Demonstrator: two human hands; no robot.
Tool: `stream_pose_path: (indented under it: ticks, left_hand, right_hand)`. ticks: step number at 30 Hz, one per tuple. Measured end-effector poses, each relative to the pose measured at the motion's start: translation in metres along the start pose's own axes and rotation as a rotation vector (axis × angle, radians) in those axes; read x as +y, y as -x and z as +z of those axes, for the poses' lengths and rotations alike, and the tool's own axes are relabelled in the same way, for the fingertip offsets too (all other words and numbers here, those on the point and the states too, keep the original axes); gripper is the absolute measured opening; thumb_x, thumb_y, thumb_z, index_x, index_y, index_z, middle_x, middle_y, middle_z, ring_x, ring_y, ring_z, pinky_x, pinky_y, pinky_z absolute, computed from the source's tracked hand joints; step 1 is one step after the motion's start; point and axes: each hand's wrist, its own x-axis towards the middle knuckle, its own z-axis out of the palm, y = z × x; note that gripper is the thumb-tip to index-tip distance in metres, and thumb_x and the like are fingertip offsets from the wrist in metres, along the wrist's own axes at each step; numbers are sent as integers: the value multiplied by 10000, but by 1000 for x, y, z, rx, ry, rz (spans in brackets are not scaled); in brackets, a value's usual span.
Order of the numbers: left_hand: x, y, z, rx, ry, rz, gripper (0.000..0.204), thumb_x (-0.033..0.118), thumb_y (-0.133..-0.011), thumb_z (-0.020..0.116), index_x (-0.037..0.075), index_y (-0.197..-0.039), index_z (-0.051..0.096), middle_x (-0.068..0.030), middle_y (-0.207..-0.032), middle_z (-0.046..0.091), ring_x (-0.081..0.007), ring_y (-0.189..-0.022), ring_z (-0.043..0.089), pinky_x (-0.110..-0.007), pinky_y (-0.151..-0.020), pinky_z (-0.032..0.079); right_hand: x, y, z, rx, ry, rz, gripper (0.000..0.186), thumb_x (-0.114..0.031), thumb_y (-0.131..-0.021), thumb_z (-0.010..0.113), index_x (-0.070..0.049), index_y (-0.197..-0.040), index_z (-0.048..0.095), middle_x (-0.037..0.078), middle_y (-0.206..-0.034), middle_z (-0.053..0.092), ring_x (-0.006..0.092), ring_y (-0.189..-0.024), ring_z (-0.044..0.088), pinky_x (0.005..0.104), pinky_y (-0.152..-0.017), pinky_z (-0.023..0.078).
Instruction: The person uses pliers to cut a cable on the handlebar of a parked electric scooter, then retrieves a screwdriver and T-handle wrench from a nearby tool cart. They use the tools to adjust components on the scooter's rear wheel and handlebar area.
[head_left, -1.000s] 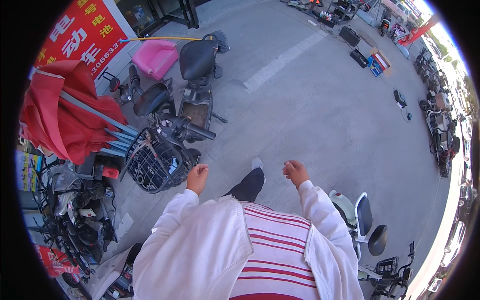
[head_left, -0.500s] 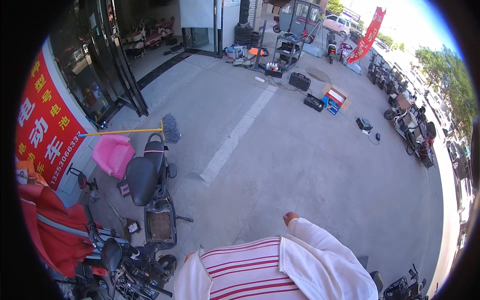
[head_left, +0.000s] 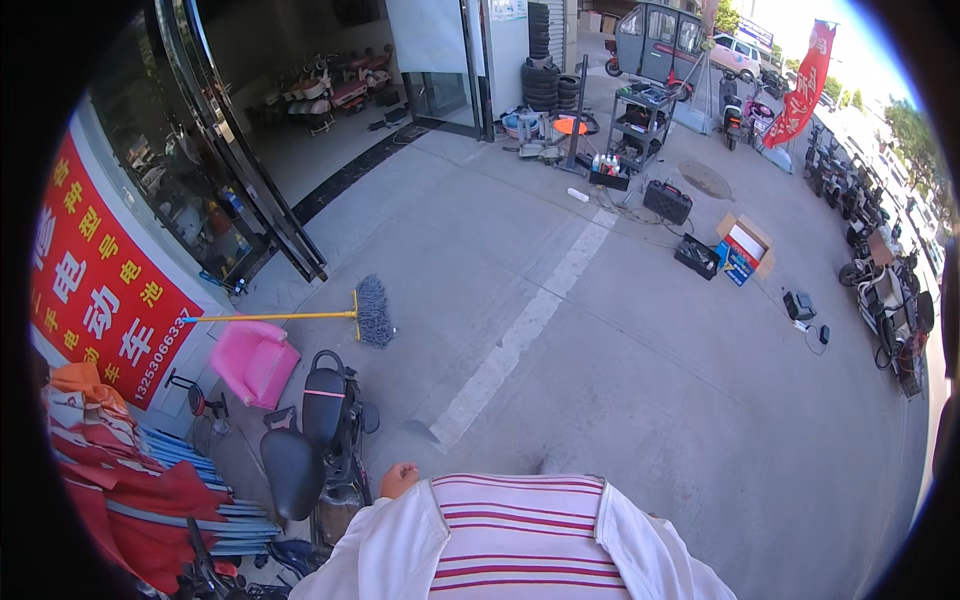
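My left hand [head_left: 398,480] hangs at my left side, fingers loosely curled with nothing visible in them, just right of a black scooter seat [head_left: 292,470]. My right hand is hidden behind my body and white jacket. Left of that scooter, a pink armchair [head_left: 255,365] sits below a yellow-handled mop [head_left: 372,310] lying on the pavement. Folded red canopies with blue-grey poles [head_left: 130,500] lean at the lower left.
An open glass door [head_left: 240,150] leads into a shop at upper left. Tyre stacks [head_left: 540,80], a tool cart [head_left: 640,125], cases [head_left: 668,203], a cardboard box [head_left: 743,250] and cables lie ahead. Parked scooters [head_left: 885,310] line the right edge, near a red flag [head_left: 800,85].
My view has swung up and ahead toward the shop entrance. The basket scooter has dropped to the lower edge, and my right hand has gone out of sight.
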Motion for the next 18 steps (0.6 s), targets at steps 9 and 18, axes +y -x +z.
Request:
stream_pose_path:
  ticks: [9,18]
  left_hand:
    - [102,-166,-5,13,162,-106,288,249,-846,685,36,-1036,648,-87,-924,687,-142,-854,645,-288,-772,506]
    - [96,-497,-108,199,-179,-247,296,304,-828,696,69,-1002,653,-81,-888,689,-176,-858,653,-308,-751,508]
  right_hand:
    - [-193,-286,-442,287,-942,-126,260,-226,-931,560,7,-1030,624,98,-735,666,195,-608,642,341,-519,505]
    - [-360,-399,-643,125,-543,-13,328,-294,-930,540,1,-1009,662,158,-813,695,261,-725,686,378,-644,545]
